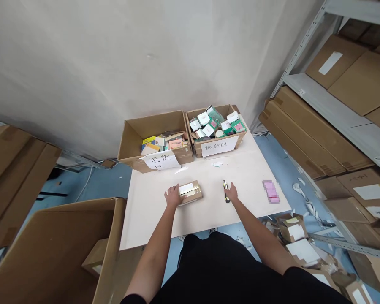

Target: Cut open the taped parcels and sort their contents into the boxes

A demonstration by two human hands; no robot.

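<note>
A small brown cardboard parcel (191,192) with a white label lies on the white table (209,215). My left hand (172,196) rests on its left end, fingers curled against it. My right hand (231,192) lies over a dark utility knife (225,188) with a yellow stripe, fingers closing around its handle.
Two open cartons stand at the table's far edge: the left one (152,141) and the right one (217,128), both with small boxes and paper signs. A pink object (271,191) lies at right. A large open carton (57,249) stands at left, shelves with flat cartons (342,105) at right.
</note>
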